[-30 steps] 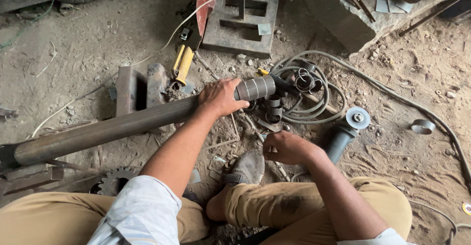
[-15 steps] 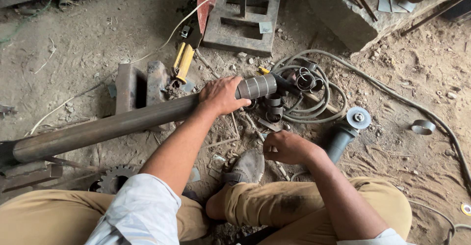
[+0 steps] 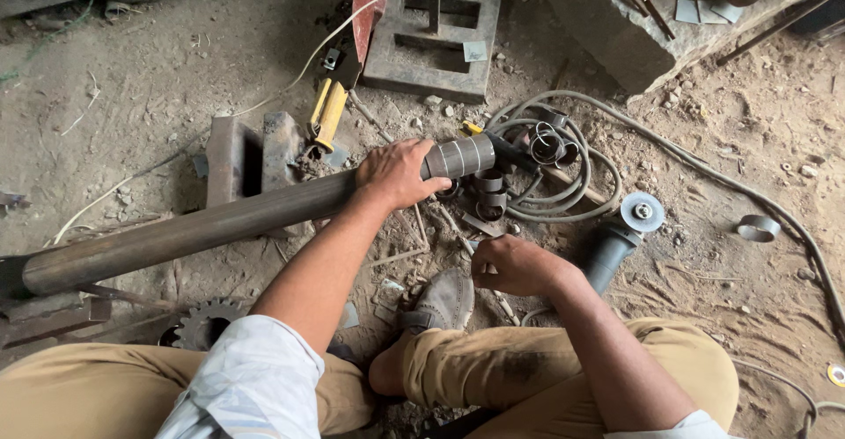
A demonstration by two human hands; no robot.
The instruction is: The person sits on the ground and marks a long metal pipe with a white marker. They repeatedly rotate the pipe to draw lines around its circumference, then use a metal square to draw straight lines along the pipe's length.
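My left hand point(image 3: 394, 173) is wrapped around a long rusty steel pipe point(image 3: 185, 232) near its far end, where several shiny metal rings point(image 3: 459, 156) are fitted on it. The pipe lies slanted across the dirt floor and rests on a steel channel block point(image 3: 245, 153). My right hand point(image 3: 510, 265) is curled low over the ground just above my shoe point(image 3: 444, 301), among small metal scraps; whether it holds anything is hidden. Loose short pipe rings point(image 3: 489, 194) lie just beyond the pipe's end.
An angle grinder point(image 3: 620, 235) lies right of my right hand, its cable point(image 3: 563, 194) coiled behind. A yellow-handled tool point(image 3: 327, 113), a square steel frame point(image 3: 431, 39), a stone block point(image 3: 634, 39), a gear wheel point(image 3: 204, 323) and a loose ring point(image 3: 759, 226) sit around.
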